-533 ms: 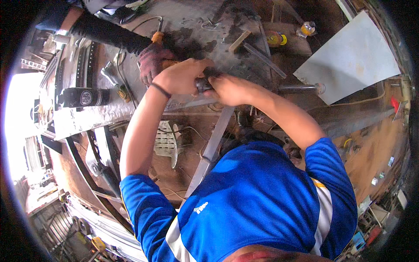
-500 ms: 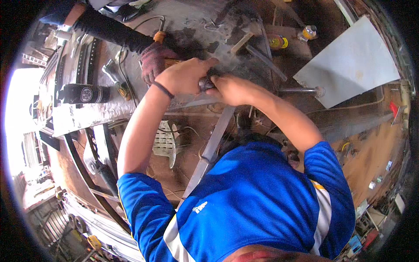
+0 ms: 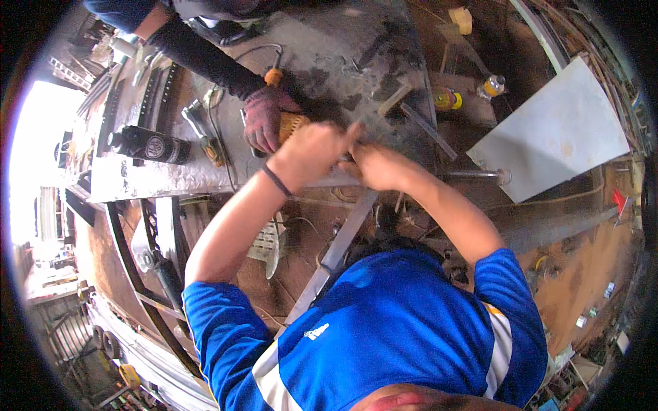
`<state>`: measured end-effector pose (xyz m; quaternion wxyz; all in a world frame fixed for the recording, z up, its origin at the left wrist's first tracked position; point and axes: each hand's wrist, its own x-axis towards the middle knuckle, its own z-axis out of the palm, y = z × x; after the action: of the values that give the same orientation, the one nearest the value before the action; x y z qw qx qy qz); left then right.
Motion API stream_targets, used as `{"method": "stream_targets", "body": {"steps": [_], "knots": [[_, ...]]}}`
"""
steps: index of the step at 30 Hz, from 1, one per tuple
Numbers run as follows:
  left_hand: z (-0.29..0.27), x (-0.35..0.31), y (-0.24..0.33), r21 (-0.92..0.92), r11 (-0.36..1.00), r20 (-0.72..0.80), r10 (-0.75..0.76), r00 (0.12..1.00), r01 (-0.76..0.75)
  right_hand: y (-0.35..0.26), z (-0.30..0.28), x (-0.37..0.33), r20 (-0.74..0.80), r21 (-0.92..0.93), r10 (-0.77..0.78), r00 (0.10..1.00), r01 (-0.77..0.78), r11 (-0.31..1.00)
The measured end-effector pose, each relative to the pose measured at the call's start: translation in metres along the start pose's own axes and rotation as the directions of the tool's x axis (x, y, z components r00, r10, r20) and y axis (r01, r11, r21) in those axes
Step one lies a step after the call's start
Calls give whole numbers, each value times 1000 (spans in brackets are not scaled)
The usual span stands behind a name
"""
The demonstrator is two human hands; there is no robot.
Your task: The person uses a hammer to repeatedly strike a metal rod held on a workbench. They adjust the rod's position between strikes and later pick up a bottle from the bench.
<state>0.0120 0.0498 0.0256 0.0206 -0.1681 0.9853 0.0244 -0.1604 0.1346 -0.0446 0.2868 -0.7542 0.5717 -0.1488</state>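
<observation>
My left hand and my right hand meet above the near edge of a metal-topped bench. The fingers of both are curled round a small dark thing, mostly hidden between them; I cannot make out its kind. Motion blurs my left hand. Just left of it, another person's gloved hand rests on an orange corded power tool, which my left hand partly covers. A hammer with a pale handle lies on the bench beyond my right hand.
A black bottle and a second hand-held power tool lie on the bench at left. To the right are a pale sheet panel, a clear bottle and a yellow container. A metal bar slants below the bench edge.
The whole view has shifted, so the bench and tools appear lower and further right. My left hand has turned over the dark thing, which shows less now. My right hand keeps its curl.
</observation>
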Motion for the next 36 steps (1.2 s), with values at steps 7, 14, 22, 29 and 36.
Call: {"method": "stream_targets", "body": {"steps": [7,14,22,29,36], "knots": [[-5,48,-34,-294,943,302,247,921,-157,-13,-11,-5,-7,-15,82,997,-82,997],[-1,-11,-5,-124,992,-42,-15,999,9,-9,-14,-3,-42,-78,-4,999,1,997],[8,5,-19,-189,979,5,77,997,-74,-32,-18,-10,38,-24,154,987,-154,988],[11,13,-45,-315,935,86,201,976,-165,-22,-12,-7,-48,-12,-39,998,39,999],[21,-14,-9,-186,981,-171,-89,981,56,20,-27,4,369,424,109,923,-271,864]]}}
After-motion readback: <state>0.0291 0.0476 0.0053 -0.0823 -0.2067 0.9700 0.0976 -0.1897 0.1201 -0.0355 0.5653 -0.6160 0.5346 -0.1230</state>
